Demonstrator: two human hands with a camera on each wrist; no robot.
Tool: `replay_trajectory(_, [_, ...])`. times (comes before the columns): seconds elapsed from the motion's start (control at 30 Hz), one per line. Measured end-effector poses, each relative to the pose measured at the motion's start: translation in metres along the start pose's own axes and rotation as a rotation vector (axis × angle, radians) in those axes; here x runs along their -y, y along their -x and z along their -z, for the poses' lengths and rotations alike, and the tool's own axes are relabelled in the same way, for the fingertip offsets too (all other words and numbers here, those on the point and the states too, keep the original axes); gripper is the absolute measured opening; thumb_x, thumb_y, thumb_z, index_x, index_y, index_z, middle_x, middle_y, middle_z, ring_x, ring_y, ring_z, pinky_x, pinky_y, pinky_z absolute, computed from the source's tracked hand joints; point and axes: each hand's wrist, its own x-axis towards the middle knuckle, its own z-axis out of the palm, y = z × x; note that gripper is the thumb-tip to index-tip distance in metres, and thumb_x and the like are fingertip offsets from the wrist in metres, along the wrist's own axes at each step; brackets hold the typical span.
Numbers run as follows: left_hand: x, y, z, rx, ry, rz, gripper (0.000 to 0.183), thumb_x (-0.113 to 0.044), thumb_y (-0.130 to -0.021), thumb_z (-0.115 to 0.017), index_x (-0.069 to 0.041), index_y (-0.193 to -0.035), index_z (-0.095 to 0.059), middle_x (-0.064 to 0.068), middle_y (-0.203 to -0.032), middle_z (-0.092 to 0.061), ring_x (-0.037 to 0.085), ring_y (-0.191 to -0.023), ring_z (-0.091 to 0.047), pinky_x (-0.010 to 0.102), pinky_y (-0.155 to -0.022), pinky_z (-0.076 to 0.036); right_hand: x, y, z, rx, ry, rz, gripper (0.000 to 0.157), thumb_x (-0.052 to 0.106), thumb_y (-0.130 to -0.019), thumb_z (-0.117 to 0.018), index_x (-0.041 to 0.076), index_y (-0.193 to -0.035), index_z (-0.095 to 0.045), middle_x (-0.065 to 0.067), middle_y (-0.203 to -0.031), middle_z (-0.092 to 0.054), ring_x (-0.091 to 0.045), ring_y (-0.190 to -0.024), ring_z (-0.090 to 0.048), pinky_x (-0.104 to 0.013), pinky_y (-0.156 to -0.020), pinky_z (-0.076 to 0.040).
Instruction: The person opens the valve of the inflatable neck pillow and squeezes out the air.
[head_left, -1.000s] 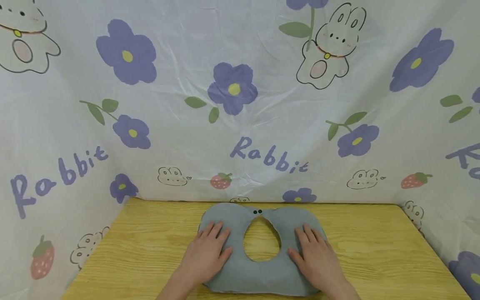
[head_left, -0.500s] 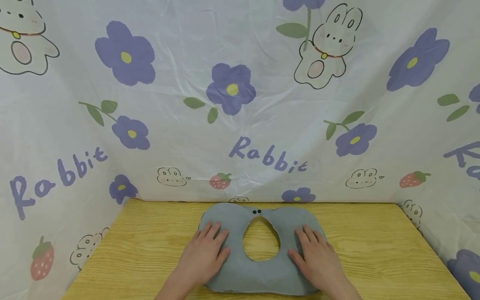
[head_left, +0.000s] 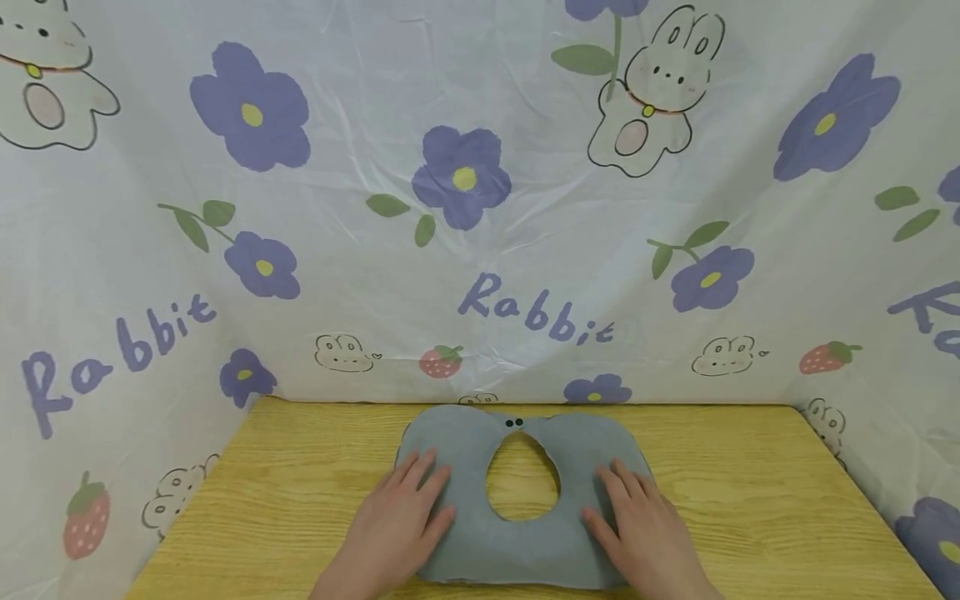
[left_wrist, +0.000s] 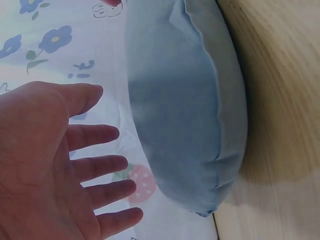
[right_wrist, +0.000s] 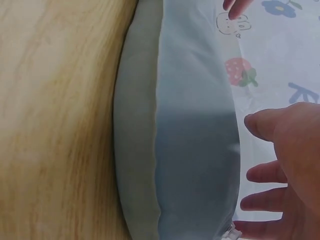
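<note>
A grey-blue neck pillow lies flat at the front middle of the table, with an oval hole and two black snaps at its far side. Over its left part is my left hand, and over its right part my right hand. Both have spread, nearly straight fingers and hold nothing. In the left wrist view a gap separates the left hand from the plump pillow. The right wrist view shows the right hand close above it, beside a small clear valve.
The pillow rests on a wood-grain table. A white cloth printed with purple flowers, rabbits and strawberries hangs behind the table and along both sides.
Both hands have drawn slightly back toward me and outward, and their fingers now sit a little farther from the hole. The pillow stays in place.
</note>
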Motion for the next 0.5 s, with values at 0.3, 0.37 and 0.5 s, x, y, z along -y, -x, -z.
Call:
replay_trajectory(0.3, [0.001, 0.009, -0.012, -0.023, 0.013, 0.019, 0.052, -0.036, -0.100, -0.067, -0.008, -0.143, -0.060, 0.017, -0.149, -0.052, 0.040, -0.139, -0.045, 0.056, -0.109, -0.042, -0.002, 0.007, -0.005, -0.001, 0.001, 0.002, 0.054, 0.042, -0.098, -0.069, 0.006, -0.137, -0.062, -0.021, -0.143, -0.055, -0.045, -0.126, -0.054, -0.063, -0.095, -0.048])
replay_trajectory(0.37, [0.001, 0.010, -0.014, -0.025, 0.018, 0.020, 0.053, -0.036, -0.100, -0.067, -0.008, -0.144, -0.059, 0.016, -0.149, -0.052, 0.039, -0.140, -0.045, 0.056, -0.109, -0.042, -0.002, 0.008, -0.007, -0.012, -0.008, 0.010, 0.050, 0.040, -0.098, -0.070, 0.007, -0.136, -0.064, -0.020, -0.144, -0.055, -0.045, -0.126, -0.054, -0.063, -0.097, -0.047])
replay_trajectory(0.5, [0.003, 0.011, -0.017, -0.016, 0.035, 0.008, 0.052, -0.035, -0.100, -0.068, -0.006, -0.142, -0.060, 0.017, -0.147, -0.052, 0.040, -0.139, -0.045, 0.056, -0.109, -0.042, -0.002, 0.010, -0.011, -0.047, -0.015, 0.036, 0.046, 0.036, -0.097, -0.072, 0.008, -0.133, -0.066, -0.018, -0.143, -0.056, -0.043, -0.127, -0.054, -0.062, -0.099, -0.046])
